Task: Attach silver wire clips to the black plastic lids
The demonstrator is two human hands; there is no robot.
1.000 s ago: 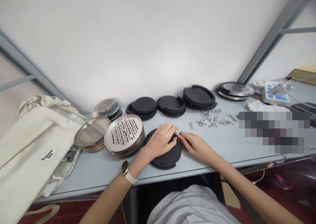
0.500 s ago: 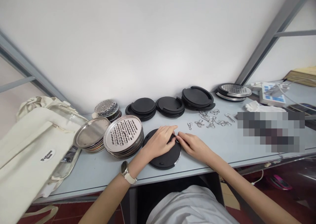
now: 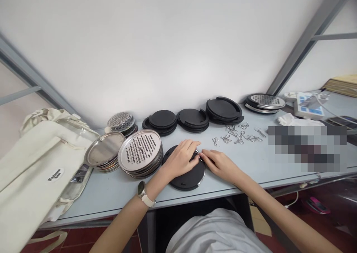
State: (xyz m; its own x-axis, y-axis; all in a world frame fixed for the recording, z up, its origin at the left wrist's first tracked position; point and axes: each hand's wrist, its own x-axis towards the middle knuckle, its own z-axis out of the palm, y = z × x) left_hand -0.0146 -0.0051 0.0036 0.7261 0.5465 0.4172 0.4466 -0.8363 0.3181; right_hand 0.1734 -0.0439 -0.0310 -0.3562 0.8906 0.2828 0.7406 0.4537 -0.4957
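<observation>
A black round disc (image 3: 186, 178) lies on the table in front of me, a strip of shiny metal showing along its lower right edge. My left hand (image 3: 181, 158) is over its upper part, fingers together and thumb bent in, holding it down. At the disc's upper right edge, my right hand (image 3: 219, 163) pinches a small metal wire clip (image 3: 197, 151) between thumb and forefinger. Part of the clip is hidden by the fingers. Several similar wire clips (image 3: 239, 134) are scattered beyond my right hand.
Left of the disc are stacked metal grater plates (image 3: 141, 151) and plain round plates (image 3: 104, 149). Black round holders (image 3: 193, 117) stand in stacks along the wall. A grater in its holder (image 3: 266, 101) lies at back right. A cream bag (image 3: 41, 163) covers the left side.
The clip shows more between my hands, tilted up from the disc's edge. Both hands stay nearly in place; the whole view has shifted slightly.
</observation>
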